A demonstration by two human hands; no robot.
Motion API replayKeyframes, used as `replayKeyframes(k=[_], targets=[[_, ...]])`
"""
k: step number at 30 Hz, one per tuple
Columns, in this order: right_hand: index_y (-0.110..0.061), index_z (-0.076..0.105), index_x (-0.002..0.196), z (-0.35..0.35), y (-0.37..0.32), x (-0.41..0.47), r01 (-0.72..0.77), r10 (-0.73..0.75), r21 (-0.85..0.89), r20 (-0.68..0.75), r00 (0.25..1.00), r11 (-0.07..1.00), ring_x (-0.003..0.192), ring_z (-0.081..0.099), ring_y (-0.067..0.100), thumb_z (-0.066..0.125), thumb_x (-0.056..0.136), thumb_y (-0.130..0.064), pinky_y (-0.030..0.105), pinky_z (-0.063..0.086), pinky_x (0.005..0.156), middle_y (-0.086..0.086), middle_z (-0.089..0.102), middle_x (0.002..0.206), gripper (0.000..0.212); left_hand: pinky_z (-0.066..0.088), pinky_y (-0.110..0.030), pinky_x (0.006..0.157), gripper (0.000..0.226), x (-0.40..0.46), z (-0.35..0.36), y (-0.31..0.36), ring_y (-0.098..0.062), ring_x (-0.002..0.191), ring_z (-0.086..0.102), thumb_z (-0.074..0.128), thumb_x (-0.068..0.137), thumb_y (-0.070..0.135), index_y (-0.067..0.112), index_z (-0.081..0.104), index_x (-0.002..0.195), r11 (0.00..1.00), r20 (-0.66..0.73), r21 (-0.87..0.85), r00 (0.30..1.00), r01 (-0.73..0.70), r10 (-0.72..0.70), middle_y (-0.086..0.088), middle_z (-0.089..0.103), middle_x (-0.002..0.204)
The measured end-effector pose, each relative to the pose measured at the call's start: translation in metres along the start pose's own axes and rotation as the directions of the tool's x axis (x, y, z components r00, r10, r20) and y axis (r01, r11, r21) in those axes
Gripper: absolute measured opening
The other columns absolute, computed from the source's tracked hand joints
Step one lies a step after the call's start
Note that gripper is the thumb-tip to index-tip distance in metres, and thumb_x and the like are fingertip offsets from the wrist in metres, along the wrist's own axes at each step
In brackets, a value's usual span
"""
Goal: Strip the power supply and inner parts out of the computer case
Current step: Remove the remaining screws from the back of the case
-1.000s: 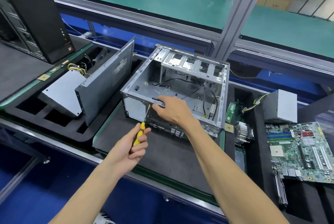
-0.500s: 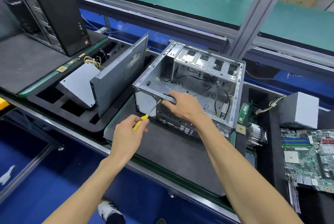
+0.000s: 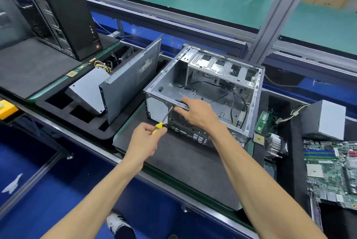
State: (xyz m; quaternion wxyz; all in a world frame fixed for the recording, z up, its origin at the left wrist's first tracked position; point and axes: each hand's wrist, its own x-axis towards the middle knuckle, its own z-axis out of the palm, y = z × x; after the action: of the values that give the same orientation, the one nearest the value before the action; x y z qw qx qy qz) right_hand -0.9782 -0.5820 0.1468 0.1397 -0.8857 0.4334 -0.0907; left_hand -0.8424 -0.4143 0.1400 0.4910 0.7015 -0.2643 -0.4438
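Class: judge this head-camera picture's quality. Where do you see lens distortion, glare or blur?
Head view: wide-angle bending curves the conveyor rail and aluminium post; mild glare on the drive cage; screwdriver and both hands sharp; the edges soften, as at the shoe.

The open computer case sits on a mat at the middle of the bench; to its left a side panel leans upright in a foam tray, with a power supply just behind it; further left stands a tower; right of the case lie a memory stick, a heatsink, a second power supply and, nearer, a motherboard.
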Motion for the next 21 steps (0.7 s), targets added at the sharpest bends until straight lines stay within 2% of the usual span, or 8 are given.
replayKeyframes(k=[2, 4, 6, 8, 11, 14, 17, 21], targets=[[-0.025, 0.055, 0.135, 0.0, 0.0, 0.0, 0.0, 0.0, -0.001, -0.003, 1.0, 1.0, 0.111, 0.064, 0.027, 0.046, 0.099, -0.061, 0.04, 0.048, 0.088, 0.003, 0.071, 0.122, 0.052, 0.04, -0.033, 0.049, 0.033, -0.003, -0.002, -0.006, -0.021, 0.053, 0.051, 0.068, 0.09, 0.045, 0.017, 0.052, 0.087, 0.9, -0.125, 0.383, 0.954, -0.207, 0.272, 0.004, 0.062, 0.063], [-0.025, 0.055, 0.134, -0.001, 0.0, -0.001, 0.005, -0.005, 0.0, -0.007, 1.0, 1.0, 0.11, 0.065, 0.027, 0.046, 0.099, -0.06, 0.041, 0.049, 0.088, 0.004, 0.071, 0.12, 0.051, 0.039, -0.034, 0.051, 0.029, -0.004, -0.006, -0.013, -0.022, 0.056, 0.053, 0.061, 0.094, 0.05, 0.023, 0.054, 0.087, 0.625, -0.125, 0.726, 0.839, -0.286, 0.53, 0.007, 0.062, 0.064], [-0.023, 0.056, 0.133, -0.001, 0.0, -0.001, 0.01, -0.01, 0.001, -0.013, 1.0, 1.0, 0.108, 0.065, 0.028, 0.047, 0.099, -0.059, 0.041, 0.049, 0.087, 0.005, 0.072, 0.116, 0.05, 0.036, -0.031, 0.05, 0.028, -0.001, -0.01, -0.015, -0.024, 0.053, 0.052, 0.059, 0.097, 0.048, 0.02, 0.061, 0.091, 0.456, -0.088, 0.837, 0.748, -0.302, 0.657, 0.006, 0.061, 0.062], [-0.023, 0.057, 0.131, -0.002, -0.001, -0.002, 0.01, -0.01, 0.008, -0.017, 1.0, 1.0, 0.107, 0.065, 0.029, 0.047, 0.099, -0.059, 0.04, 0.048, 0.086, 0.005, 0.072, 0.113, 0.049, 0.038, -0.031, 0.049, 0.029, 0.001, -0.012, -0.016, -0.026, 0.052, 0.054, 0.058, 0.098, 0.044, 0.017, 0.064, 0.09, 0.482, -0.09, 0.806, 0.733, -0.344, 0.674, 0.005, 0.06, 0.059], [-0.023, 0.057, 0.131, -0.002, -0.001, -0.002, 0.008, -0.008, 0.005, -0.018, 1.0, 1.0, 0.107, 0.064, 0.029, 0.047, 0.099, -0.058, 0.04, 0.048, 0.086, 0.006, 0.072, 0.113, 0.049, 0.036, -0.028, 0.048, 0.04, 0.003, -0.005, -0.015, -0.014, 0.048, 0.046, 0.053, 0.1, 0.047, 0.016, 0.065, 0.078, 0.742, -0.101, 0.582, 0.876, -0.333, 0.472, -0.001, 0.055, 0.054], [-0.022, 0.057, 0.131, -0.002, -0.002, -0.003, 0.011, -0.011, -0.003, -0.022, 1.0, 1.0, 0.108, 0.064, 0.03, 0.047, 0.1, -0.058, 0.04, 0.047, 0.086, 0.007, 0.072, 0.112, 0.049, 0.024, -0.02, 0.035, 0.039, 0.008, -0.007, -0.002, -0.007, 0.037, 0.03, 0.057, 0.101, 0.04, 0.006, 0.068, 0.085, 0.984, 0.038, -0.158, 0.997, 0.079, -0.074, 0.002, 0.046, 0.054], [-0.021, 0.057, 0.13, -0.003, -0.002, -0.004, 0.009, -0.009, 0.003, -0.03, 1.0, 1.0, 0.105, 0.065, 0.03, 0.047, 0.1, -0.057, 0.04, 0.046, 0.083, 0.007, 0.073, 0.109, 0.048, 0.012, -0.015, 0.029, 0.027, 0.005, -0.015, 0.003, -0.003, 0.034, 0.023, 0.057, 0.098, 0.031, 0.005, 0.061, 0.095, 0.468, 0.548, -0.627, 0.779, 0.623, -0.304, 0.007, 0.036, 0.057], [-0.022, 0.058, 0.128, -0.003, -0.004, -0.004, 0.005, -0.005, 0.003, -0.026, 1.0, 1.0, 0.103, 0.065, 0.029, 0.047, 0.099, -0.058, 0.039, 0.046, 0.083, 0.006, 0.073, 0.105, 0.048, 0.013, -0.016, 0.028, 0.026, -0.002, -0.004, 0.005, -0.004, 0.037, 0.024, 0.067, 0.092, 0.034, 0.009, 0.062, 0.085, 0.511, 0.569, -0.591, 0.772, 0.624, -0.283, 0.007, 0.033, 0.061]])
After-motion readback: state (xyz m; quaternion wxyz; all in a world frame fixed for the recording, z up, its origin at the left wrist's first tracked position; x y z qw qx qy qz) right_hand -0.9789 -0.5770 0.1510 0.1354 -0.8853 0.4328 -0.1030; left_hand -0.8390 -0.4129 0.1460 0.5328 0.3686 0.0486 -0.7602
